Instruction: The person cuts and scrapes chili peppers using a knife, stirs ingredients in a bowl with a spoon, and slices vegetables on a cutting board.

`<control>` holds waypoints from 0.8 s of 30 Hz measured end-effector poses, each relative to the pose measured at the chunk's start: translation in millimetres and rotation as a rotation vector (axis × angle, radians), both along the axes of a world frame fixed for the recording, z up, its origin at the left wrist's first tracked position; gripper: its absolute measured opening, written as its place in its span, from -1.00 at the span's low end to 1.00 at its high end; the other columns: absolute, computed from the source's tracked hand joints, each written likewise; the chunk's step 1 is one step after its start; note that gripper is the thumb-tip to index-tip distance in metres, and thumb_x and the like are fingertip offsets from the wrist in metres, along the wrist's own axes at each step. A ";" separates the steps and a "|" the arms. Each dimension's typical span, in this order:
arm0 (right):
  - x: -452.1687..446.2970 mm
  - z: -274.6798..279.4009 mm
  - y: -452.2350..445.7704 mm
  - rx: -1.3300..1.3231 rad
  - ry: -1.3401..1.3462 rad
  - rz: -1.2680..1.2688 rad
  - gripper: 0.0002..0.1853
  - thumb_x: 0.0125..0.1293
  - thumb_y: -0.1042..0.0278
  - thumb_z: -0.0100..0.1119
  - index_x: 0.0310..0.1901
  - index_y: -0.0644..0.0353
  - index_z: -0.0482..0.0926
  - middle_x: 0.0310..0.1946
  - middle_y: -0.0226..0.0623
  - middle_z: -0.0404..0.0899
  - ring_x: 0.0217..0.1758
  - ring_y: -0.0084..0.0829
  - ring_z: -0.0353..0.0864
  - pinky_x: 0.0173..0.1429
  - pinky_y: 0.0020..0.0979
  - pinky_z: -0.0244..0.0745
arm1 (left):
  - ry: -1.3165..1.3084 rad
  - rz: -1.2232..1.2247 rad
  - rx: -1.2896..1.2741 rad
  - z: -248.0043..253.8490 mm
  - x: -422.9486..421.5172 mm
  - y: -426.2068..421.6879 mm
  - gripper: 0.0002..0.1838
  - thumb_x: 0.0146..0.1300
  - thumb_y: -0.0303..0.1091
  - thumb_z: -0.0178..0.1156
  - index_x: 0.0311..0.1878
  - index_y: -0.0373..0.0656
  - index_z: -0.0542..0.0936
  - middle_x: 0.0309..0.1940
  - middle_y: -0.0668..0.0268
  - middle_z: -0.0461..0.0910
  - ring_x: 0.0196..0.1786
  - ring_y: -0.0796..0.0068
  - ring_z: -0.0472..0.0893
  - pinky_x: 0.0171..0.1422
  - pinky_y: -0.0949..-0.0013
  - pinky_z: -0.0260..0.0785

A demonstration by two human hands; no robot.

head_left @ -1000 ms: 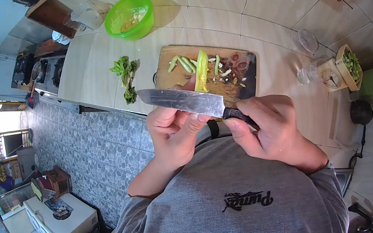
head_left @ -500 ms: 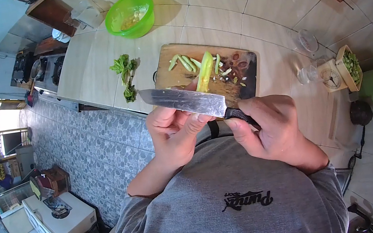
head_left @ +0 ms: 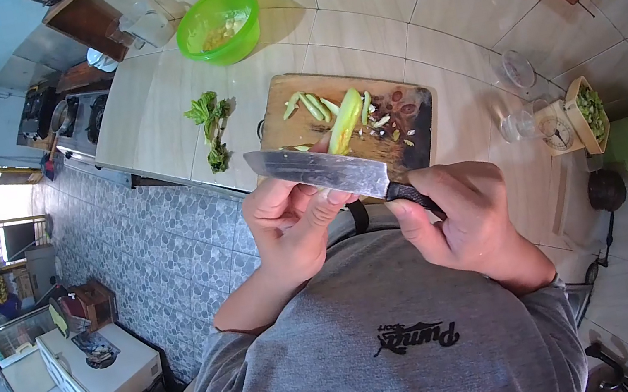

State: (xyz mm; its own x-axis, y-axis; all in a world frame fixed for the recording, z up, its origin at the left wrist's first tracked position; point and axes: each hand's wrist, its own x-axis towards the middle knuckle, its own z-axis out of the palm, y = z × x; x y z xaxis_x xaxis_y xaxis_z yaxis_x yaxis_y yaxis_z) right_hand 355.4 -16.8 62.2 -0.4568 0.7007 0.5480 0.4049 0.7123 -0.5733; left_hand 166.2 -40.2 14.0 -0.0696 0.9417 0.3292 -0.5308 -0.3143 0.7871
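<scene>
My right hand [head_left: 464, 211] is closed round the black handle of a kitchen knife [head_left: 327, 172], its broad blade pointing left. Behind the blade, my left hand [head_left: 289, 221] grips a long yellow-green vegetable piece [head_left: 347, 119], which looks like cucumber; its fingers are partly hidden by the knife. The blade crosses in front of the piece's lower end, and I cannot tell whether it touches. Beneath lies a wooden cutting board [head_left: 294, 130] with a dark stained right side. Several pale green strips [head_left: 311, 107] and small scraps [head_left: 381, 122] rest on it.
Leafy greens [head_left: 210, 122] lie left of the board. A green bowl [head_left: 252, 32] with pale contents stands at the back left. To the right are a clear cup [head_left: 516, 127] and a kitchen scale [head_left: 559, 132] bearing a tray of chopped greens [head_left: 593, 109].
The knife and my right hand have shifted slightly to the right. The vegetable piece has tilted a little, and my left hand has barely moved.
</scene>
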 end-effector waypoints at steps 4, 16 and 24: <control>7.6 1.1 -3.9 -0.015 -0.028 -0.025 -0.78 0.15 0.32 0.35 -0.41 0.25 0.50 -0.70 -0.28 0.42 -0.73 -0.28 0.43 -0.63 -0.34 0.31 | 0.006 0.042 -0.005 3.1 2.5 -0.2 -0.67 0.23 -0.61 0.25 0.07 -0.45 0.51 -0.07 0.10 0.62 -0.07 0.40 0.65 0.01 0.33 0.59; -4.9 -0.7 2.2 -0.001 0.029 0.009 -0.78 0.15 0.31 0.35 -0.40 0.24 0.50 -0.69 -0.27 0.43 -0.72 -0.27 0.45 -0.62 -0.32 0.34 | 0.060 0.040 0.014 -0.7 1.7 -1.5 -0.70 0.23 -0.59 0.27 0.03 -0.42 0.53 -0.11 0.12 0.64 -0.09 0.42 0.65 -0.02 0.35 0.58; 1.1 1.7 0.3 -0.020 -0.010 -0.007 -0.77 0.17 0.30 0.34 -0.39 0.24 0.50 -0.69 -0.28 0.42 -0.72 -0.27 0.45 -0.62 -0.32 0.34 | -0.025 0.051 0.004 -1.6 -3.1 0.7 -0.65 0.23 -0.59 0.26 0.09 -0.43 0.51 -0.11 0.13 0.64 -0.07 0.43 0.64 -0.01 0.35 0.57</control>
State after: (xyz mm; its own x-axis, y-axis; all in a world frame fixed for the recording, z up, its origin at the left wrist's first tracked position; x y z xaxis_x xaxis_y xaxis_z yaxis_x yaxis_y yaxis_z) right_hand 356.5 -16.6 63.9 -0.4569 0.7146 0.5297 0.4155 0.6980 -0.5833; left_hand 163.1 -39.5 12.4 -0.1254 0.9354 0.3307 -0.5331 -0.3446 0.7726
